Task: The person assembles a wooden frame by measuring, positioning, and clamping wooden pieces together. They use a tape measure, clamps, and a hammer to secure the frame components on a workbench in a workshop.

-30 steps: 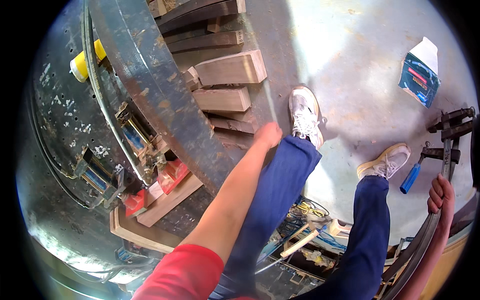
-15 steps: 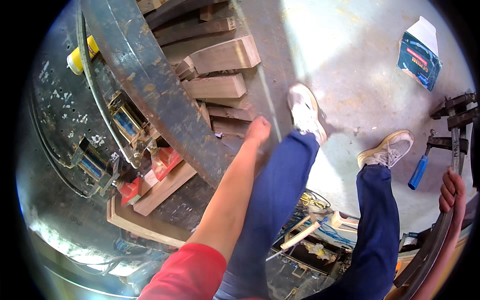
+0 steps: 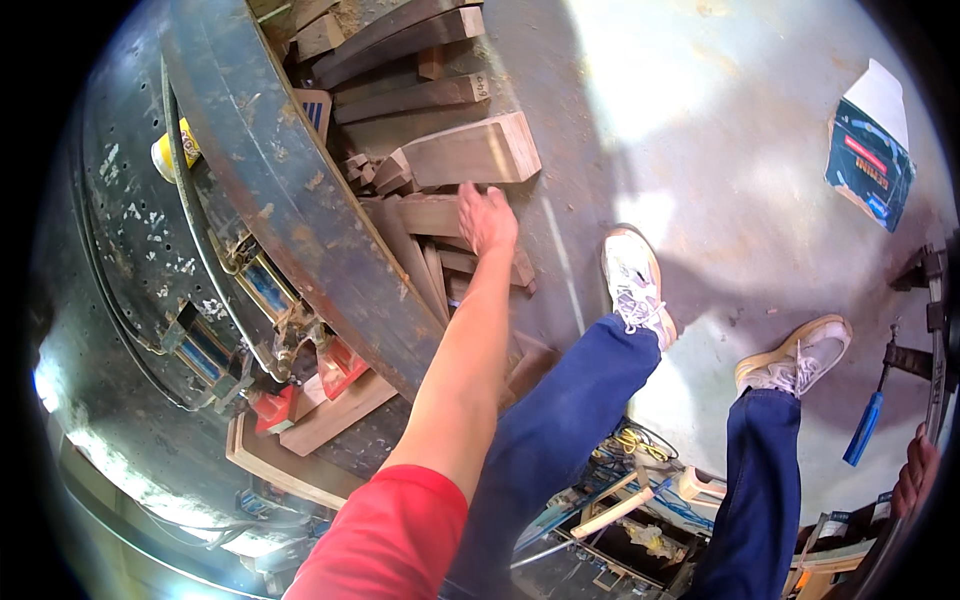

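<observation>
My left hand reaches over the stacked wood with its fingers stretched out and holds nothing. Its fingertips are at the end of a wooden block; whether they touch it I cannot tell. A thicker, pale wooden block lies just beyond. At the right rim, my right hand is wrapped round the dark metal bar of a bar clamp. The clamp has a screw with a blue handle. Part of that hand is lost in the dark rim.
A curved steel beam runs along my left, beside a drilled metal table with pneumatic cylinders and red pads. A blue-green carton lies on the floor at right. Between my legs, cables and sticks crowd a low rack.
My left hand has moved farther forward over the wood, and its curled fingers have stretched out. The right hand keeps its grip on the clamp bar, now lower at the rim. The view has shifted.
</observation>
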A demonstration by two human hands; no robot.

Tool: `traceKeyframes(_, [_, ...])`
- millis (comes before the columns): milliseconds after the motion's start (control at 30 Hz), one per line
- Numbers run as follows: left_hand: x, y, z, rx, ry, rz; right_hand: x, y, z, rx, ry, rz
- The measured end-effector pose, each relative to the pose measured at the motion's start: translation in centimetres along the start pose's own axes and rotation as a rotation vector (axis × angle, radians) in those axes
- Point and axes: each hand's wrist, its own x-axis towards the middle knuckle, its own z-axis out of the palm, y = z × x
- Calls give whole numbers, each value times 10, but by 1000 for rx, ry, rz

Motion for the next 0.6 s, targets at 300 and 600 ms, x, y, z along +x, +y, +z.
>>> traceKeyframes(300, [-17, -5, -21, 558, -381, 2, -25, -14, 85, -85, 515, 63])
traceKeyframes(600, [-40, -61, -21, 1016, -1174, -140, -15, 3, 76, 140, 430, -22])
